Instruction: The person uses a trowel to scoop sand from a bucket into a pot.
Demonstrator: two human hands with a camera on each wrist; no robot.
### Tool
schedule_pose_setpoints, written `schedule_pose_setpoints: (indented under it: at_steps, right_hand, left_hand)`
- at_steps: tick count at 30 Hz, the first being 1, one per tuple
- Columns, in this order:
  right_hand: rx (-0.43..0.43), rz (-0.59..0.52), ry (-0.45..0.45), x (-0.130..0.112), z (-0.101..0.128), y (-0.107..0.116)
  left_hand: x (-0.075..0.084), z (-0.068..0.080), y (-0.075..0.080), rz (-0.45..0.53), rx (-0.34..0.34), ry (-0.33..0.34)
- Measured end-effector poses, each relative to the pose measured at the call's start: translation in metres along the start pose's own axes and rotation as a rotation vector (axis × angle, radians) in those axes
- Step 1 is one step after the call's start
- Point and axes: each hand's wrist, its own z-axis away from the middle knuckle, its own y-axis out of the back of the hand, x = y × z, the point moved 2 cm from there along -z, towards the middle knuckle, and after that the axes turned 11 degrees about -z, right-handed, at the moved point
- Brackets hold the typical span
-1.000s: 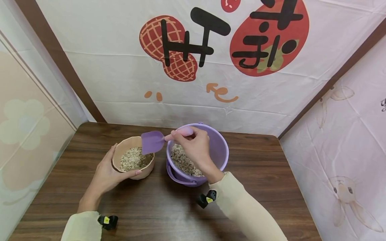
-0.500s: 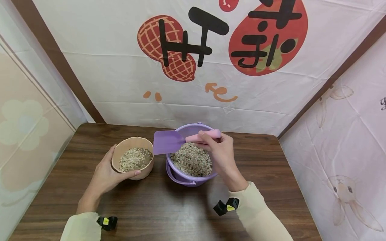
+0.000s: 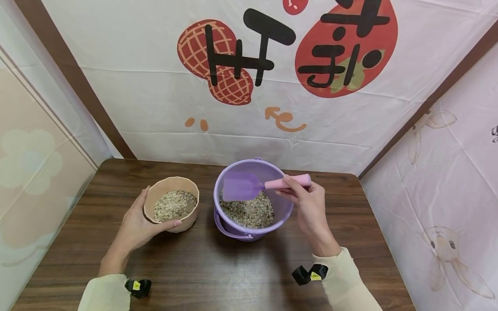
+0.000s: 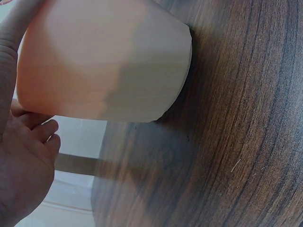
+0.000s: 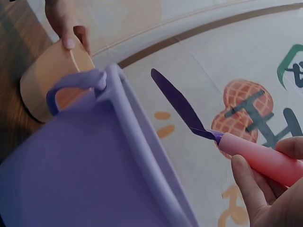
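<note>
In the head view a purple toy shovel (image 3: 242,186) with a pink handle is over the purple bucket (image 3: 253,236), its blade above the rim as the right wrist view shows. My right hand (image 3: 312,211) grips the handle (image 5: 258,158) between thumb and fingers. Pale flaky grain, like oats, (image 3: 253,211) lies inside the bucket. To the left, my left hand (image 3: 136,222) grips a beige faceted bowl (image 3: 188,222), thumb at the near rim and fingers round the far left side. More grain (image 3: 175,205) covers the bowl's bottom. The left wrist view shows the bowl's outer wall (image 4: 104,61).
Both containers stand on a dark wood-grain table (image 3: 218,276). The bucket's handle (image 3: 233,233) hangs down at its near left side. A printed white cloth (image 3: 155,108) rises behind the table's back edge, and more cloth (image 3: 435,207) hangs at the right.
My right hand has moved right with the shovel, whose blade went from over the bowl to over the bucket. The left hand and the bowl have stayed in place.
</note>
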Motion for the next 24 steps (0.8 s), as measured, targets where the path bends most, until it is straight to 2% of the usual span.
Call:
schedule_pose_setpoints:
  at_steps: [8, 15, 24]
  right_hand:
    - [0.087, 0.005, 0.005, 0.003, 0.005, 0.024]
    - [0.087, 0.034, -0.014, 0.008, 0.008, 0.04]
    - [0.089, 0.062, -0.027, 0.012, 0.008, 0.048]
  left_hand:
    - [0.001, 0.0, 0.0, -0.005, 0.004, -0.002]
    - [0.001, -0.001, 0.001, -0.016, -0.005, 0.01]
    - [0.001, 0.0, 0.001, -0.006, -0.007, 0.002]
